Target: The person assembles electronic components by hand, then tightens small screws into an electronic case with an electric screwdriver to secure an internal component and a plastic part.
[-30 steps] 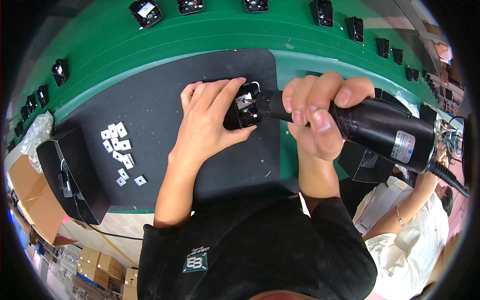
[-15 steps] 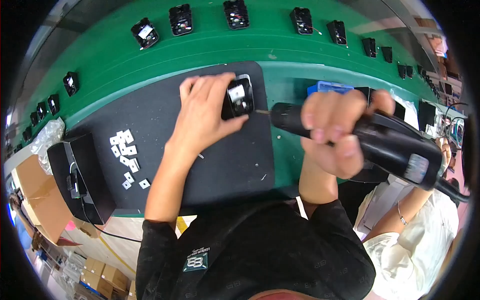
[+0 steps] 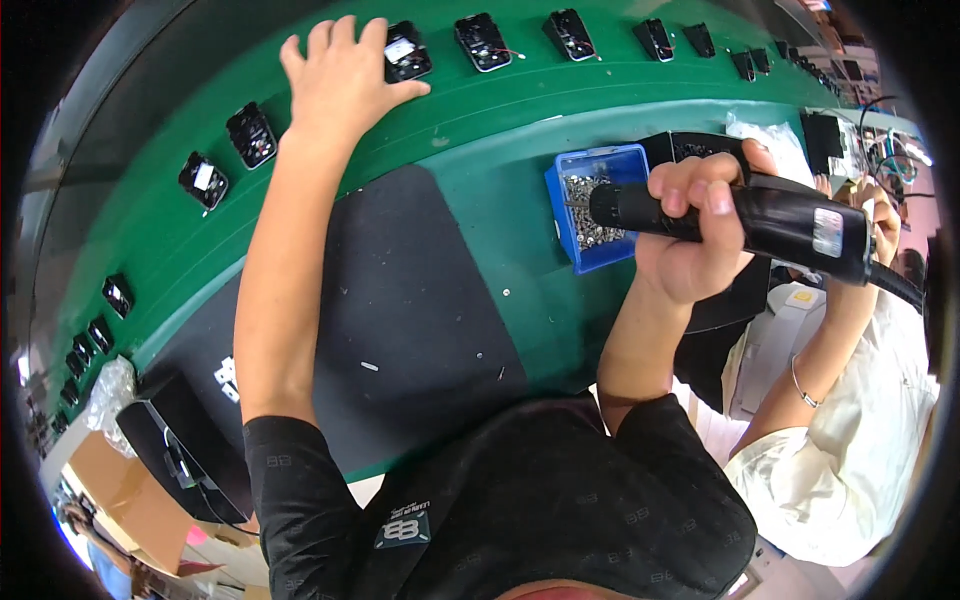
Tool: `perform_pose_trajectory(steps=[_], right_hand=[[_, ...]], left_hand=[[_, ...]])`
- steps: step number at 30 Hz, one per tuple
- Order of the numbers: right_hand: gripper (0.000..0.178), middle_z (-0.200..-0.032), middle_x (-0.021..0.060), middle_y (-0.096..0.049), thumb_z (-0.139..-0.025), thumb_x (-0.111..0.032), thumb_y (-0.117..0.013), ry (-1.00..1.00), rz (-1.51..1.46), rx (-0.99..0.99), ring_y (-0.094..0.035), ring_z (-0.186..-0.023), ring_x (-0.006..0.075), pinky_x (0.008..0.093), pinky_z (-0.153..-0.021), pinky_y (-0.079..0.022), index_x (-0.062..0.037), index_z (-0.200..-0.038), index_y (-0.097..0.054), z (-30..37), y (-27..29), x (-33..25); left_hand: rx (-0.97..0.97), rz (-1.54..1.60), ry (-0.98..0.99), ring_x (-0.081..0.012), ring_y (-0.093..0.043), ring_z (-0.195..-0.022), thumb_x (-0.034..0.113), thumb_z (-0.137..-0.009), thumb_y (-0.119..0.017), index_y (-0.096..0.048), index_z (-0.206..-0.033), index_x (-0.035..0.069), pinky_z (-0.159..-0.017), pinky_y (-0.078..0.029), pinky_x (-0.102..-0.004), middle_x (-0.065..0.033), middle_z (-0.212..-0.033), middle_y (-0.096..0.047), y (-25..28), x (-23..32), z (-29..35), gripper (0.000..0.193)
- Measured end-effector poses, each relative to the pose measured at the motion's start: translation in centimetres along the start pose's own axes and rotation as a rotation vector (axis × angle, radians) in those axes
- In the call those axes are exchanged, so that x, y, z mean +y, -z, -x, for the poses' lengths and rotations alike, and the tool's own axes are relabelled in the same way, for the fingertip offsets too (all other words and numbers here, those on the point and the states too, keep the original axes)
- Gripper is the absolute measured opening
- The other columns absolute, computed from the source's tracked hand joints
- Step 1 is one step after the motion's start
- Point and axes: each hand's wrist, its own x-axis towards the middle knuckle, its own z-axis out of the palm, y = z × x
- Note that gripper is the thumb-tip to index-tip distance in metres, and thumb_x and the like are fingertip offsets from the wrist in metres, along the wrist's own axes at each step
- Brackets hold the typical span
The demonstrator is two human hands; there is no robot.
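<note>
My left hand [image 3: 345, 85] reaches over the green belt with fingers and thumb spread apart. It is beside an open black device housing [image 3: 406, 54] with a white patch inside; the thumb lies along the housing's lower edge. A black electric screwdriver [image 3: 790, 225] lies across my right hand [image 3: 700, 220], its fingers wrapped round the body. The nose of the screwdriver is over a blue bin [image 3: 562, 205] of small metal screws [image 3: 592, 225]. Whether a screw sits on the bit cannot be made out.
Several more black housings [image 3: 482, 42] stand along the green belt [image 3: 450, 120]. On the dark mat [image 3: 400, 300] lie small white pieces [image 3: 228, 378], partly behind my left arm. A black box [image 3: 190, 445] stands at the left. At the right, a co-worker's arm [image 3: 830, 350] is close by.
My left hand has moved from the mat up to the belt; the housing it held has left the mat. The screwdriver has swung from that housing to the screw bin.
</note>
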Motion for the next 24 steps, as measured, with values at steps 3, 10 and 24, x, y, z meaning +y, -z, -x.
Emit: perform_pose_trajectory(steps=[3,10,24], right_hand=[[0.047,-0.069,0.0083,-0.055,-0.080,-0.002,-0.062,0.022,-0.076,-0.010,-0.051,-0.054,0.0154,0.0329,-0.056,-0.048,0.0020,-0.122,-0.044,-0.4,0.5,-0.3],[0.042,-0.073,0.0059,-0.060,-0.077,0.005,-0.068,0.079,0.229,0.124,-0.055,-0.059,0.0109,0.0237,-0.057,-0.046,0.0025,-0.115,-0.051,-1.0,3.1,3.6],[0.042,-0.074,0.0045,-0.059,-0.076,0.007,-0.068,0.074,0.268,0.134,-0.054,-0.061,0.0085,0.0222,-0.058,-0.046,0.0023,-0.114,-0.050,-0.1,3.7,5.5]], left_hand=[[0.091,0.004,0.008,-0.0302,-0.042,-0.130,0.067,-0.070,-0.066,-0.050,-0.135,0.012,-0.105,-0.026,-0.0576,-0.0144,-0.137,-0.049,2.0,-1.8,1.6,0.086],[-0.119,-0.145,0.114,-0.0269,-0.040,-0.133,0.044,-0.072,-0.074,-0.042,-0.141,0.015,-0.108,-0.022,-0.0590,-0.0100,-0.140,-0.048,4.7,-10.3,7.0,0.082],[-0.156,-0.115,0.226,-0.0272,-0.051,-0.121,0.029,-0.075,-0.073,-0.044,-0.137,0.014,-0.106,-0.026,-0.0571,-0.0085,-0.128,-0.055,2.7,-10.7,9.0,0.070]])
